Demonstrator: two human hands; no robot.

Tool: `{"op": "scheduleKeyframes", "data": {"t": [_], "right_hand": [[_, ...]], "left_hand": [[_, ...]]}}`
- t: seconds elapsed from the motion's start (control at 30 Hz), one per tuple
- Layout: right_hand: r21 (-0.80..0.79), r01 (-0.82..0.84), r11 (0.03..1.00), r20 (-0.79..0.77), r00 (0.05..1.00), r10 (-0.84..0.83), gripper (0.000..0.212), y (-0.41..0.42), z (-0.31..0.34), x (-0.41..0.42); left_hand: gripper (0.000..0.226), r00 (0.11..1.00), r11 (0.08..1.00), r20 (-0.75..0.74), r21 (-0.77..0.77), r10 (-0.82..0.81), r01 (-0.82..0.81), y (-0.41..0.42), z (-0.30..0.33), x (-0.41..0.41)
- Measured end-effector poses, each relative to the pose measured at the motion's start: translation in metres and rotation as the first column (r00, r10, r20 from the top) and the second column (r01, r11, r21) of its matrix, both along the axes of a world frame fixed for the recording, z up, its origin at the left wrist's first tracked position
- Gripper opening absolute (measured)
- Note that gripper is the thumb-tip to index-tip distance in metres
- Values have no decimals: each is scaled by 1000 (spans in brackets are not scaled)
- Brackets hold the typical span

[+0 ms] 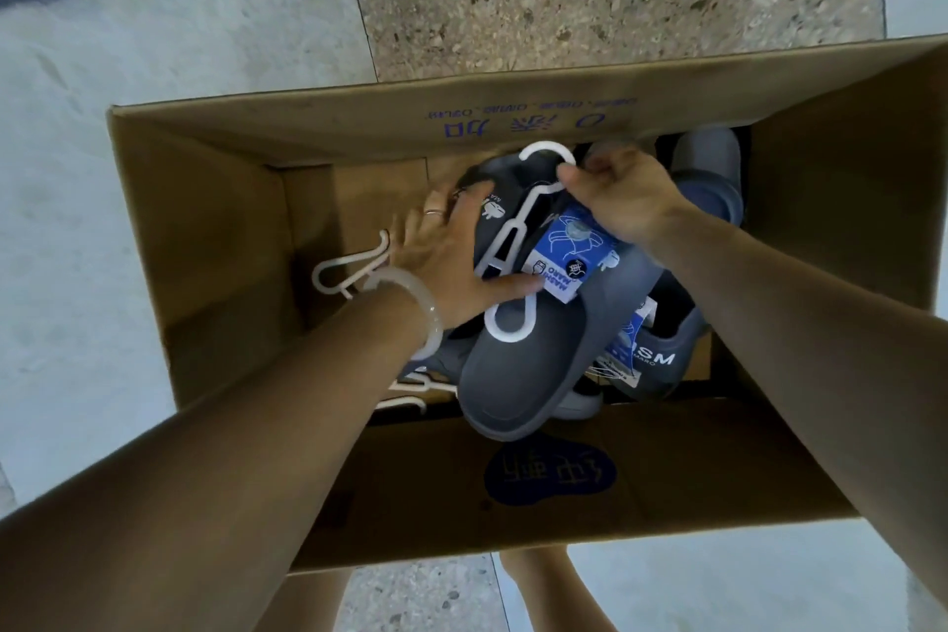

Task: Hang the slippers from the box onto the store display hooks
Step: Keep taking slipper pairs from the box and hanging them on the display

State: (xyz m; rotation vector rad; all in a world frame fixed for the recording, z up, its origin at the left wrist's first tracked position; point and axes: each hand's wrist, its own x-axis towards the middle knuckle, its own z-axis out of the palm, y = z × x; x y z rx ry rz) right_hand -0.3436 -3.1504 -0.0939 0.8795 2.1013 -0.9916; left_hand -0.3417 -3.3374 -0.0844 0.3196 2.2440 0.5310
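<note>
Top pair of dark grey slippers [518, 364] lies on the pile inside the cardboard box [846, 200], clipped to a white hanger [505, 241] with a blue tag [569, 252]. Right hand [623, 200] pinched closed on the hanger's hook end. Left hand [451, 262] open, fingers spread, flat against the pair. More slippers [713, 175] underneath; a loose hanger [349, 269] lies at the box's left. Box sits on the floor [128, 118]. Risk: lifting by the hook alone may snag neighbouring hangers or let the slippers slip off. No display hooks in view.
</note>
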Motion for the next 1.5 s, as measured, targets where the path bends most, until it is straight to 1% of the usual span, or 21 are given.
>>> {"op": "scheduleKeyframes", "data": {"t": [0.03,0.1,0.2,0.3,0.33,0.4,0.5,0.57,0.63,0.7,0.77,0.83,0.9,1.0,1.07,1.13,1.17,1.27,1.37,1.43,1.5], "right_hand": [[38,-51,998,18,999,50,49,-3,-3,-3],[138,-169,976,33,986,166,49,-7,-10,-9],[219,-302,928,145,950,275,47,-13,-17,-22],[161,-470,868,296,862,412,66,-12,-27,-30],[140,-494,858,310,845,436,65,-11,-27,-32],[145,-426,893,273,885,378,52,-7,-30,-33],[245,-247,937,164,964,211,41,-1,-22,-26],[268,-174,948,55,985,165,36,-1,-12,-10],[286,-75,955,-45,995,91,32,-1,0,6],[292,-50,955,-76,994,76,30,1,5,12],[228,-62,972,-52,996,76,27,6,2,12],[186,-113,976,-57,990,126,25,11,1,7],[166,-144,975,-85,984,160,24,16,4,6],[119,-69,990,-144,986,86,27,19,10,11],[158,-63,985,-149,985,87,26,21,11,11],[218,-76,973,-128,986,106,36,25,13,8],[227,-58,972,-123,989,88,39,26,14,6],[146,85,986,-142,988,-64,38,28,19,6],[11,260,966,-107,960,-258,35,27,19,9],[-27,252,967,-71,965,-253,38,23,18,7],[-25,214,977,-61,975,-215,40,20,16,3]], "left_hand": [[102,994,998,99,-26,-55,58,5,-6,-4],[104,980,994,179,-53,-86,97,11,-13,-2],[109,983,994,150,-24,-103,108,17,-10,12],[109,987,989,75,-41,-141,144,20,-6,25],[112,987,987,38,-44,-155,156,21,-6,28],[120,974,973,-16,-42,-226,225,24,-6,36],[122,960,961,34,3,-277,277,26,-4,45],[101,968,963,-30,99,-250,252,18,0,40],[64,951,960,-268,186,-154,208,6,1,31],[52,929,980,-369,181,-9,82,-4,1,11],[50,959,999,-284,45,5,8,-4,-7,-10],[54,996,999,-93,-38,12,-15,7,-18,-32],[59,988,993,111,-56,109,-103,17,-30,-50],[59,942,978,262,-63,209,-200,17,-44,-58],[53,860,929,393,38,325,-368,11,-37,-52],[47,659,794,580,33,479,-607,6,-25,-46],[48,598,761,634,22,490,-648,2,-20,-42],[51,539,716,662,5,521,-698,-10,-20,-29],[62,394,649,795,0,461,-761,-20,-23,-15],[66,346,585,833,33,431,-811,-27,-28,-8],[64,343,546,842,70,417,-835,-32,-29,-5]]}}
